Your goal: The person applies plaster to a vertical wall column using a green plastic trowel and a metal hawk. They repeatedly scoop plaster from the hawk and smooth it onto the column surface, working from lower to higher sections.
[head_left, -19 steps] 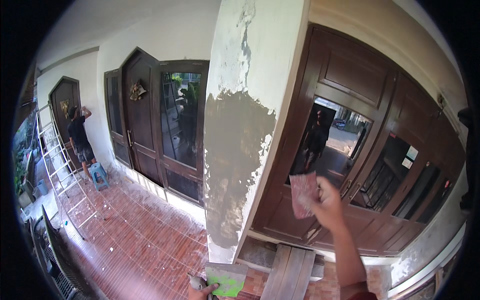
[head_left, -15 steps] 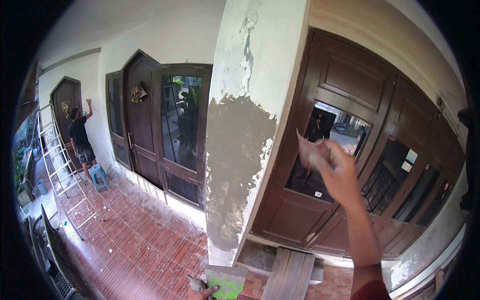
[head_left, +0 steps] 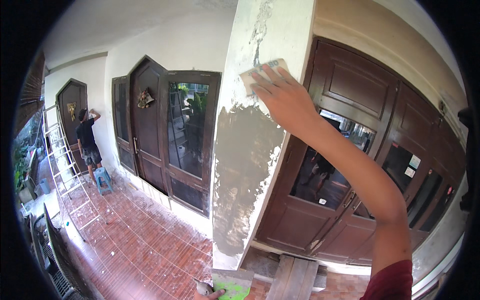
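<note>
My right hand (head_left: 281, 95) is pressed against the upper part of the white pillar (head_left: 285, 37), with its fingers laid over a tan sheet of sandpaper (head_left: 249, 80) held against the surface. Just below that hand, a rough grey-brown patch (head_left: 245, 150) covers the middle of the pillar; a crack runs above it. At the lower edge, my left hand (head_left: 207, 295) is partly cut off. Its fingers close on a wide putty scraper with a green grip and a grey blade (head_left: 235, 285). Beside the thumb shows a rounded greyish end (head_left: 203, 287) of something I cannot make out.
Brown double doors (head_left: 350, 100) stand right of the pillar, with a wooden bench (head_left: 292, 280) below. At the far left, a person (head_left: 88, 140) works at the wall near a blue stool (head_left: 103, 181) and a ladder (head_left: 65, 165). Debris dots the red tiled floor (head_left: 145, 245).
My right hand has moved up and left from in front of the door onto the pillar, laying the sandpaper against it. The left hand still holds the scraper. The distant person's raised arm has lowered.
</note>
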The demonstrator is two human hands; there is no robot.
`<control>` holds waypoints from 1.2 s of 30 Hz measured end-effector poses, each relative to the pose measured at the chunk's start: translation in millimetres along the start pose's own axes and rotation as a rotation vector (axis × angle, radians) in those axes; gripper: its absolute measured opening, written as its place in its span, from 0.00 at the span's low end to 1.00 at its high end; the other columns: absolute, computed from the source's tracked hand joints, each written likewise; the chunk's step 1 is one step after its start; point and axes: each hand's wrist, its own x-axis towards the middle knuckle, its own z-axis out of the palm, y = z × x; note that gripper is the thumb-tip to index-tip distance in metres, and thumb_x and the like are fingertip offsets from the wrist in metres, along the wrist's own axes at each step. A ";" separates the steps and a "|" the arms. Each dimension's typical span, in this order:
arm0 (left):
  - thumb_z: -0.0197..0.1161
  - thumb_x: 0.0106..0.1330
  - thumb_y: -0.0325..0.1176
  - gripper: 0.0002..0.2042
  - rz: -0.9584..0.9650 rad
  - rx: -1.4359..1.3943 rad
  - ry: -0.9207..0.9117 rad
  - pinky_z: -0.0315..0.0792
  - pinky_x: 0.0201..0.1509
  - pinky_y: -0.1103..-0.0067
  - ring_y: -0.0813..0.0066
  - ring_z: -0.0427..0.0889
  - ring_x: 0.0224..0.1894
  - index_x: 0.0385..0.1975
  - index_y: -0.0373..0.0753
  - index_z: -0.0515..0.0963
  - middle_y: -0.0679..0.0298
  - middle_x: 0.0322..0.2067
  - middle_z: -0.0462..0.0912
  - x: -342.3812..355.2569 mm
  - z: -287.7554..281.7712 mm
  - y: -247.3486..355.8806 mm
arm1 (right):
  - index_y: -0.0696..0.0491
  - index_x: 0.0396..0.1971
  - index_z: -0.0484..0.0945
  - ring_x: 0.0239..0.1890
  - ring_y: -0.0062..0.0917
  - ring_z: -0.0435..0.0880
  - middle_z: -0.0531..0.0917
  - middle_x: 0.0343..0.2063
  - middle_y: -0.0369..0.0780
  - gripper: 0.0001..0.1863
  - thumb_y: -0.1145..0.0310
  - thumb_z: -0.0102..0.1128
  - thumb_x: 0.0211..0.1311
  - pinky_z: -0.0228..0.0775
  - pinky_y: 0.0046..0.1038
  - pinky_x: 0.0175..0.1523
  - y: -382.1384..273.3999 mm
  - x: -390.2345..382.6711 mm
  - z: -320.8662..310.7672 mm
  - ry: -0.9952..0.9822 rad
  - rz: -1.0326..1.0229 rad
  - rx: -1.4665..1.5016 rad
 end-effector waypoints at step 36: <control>0.67 0.55 0.18 0.15 0.034 -0.040 0.071 0.77 0.43 0.75 0.70 0.81 0.38 0.43 0.31 0.76 0.61 0.37 0.81 -7.3 -2.4 -9.1 | 0.59 0.36 0.78 0.38 0.39 0.85 0.81 0.40 0.51 0.08 0.75 0.51 0.60 0.81 0.35 0.43 -5.8 75.7 29.9 0.156 -0.201 0.176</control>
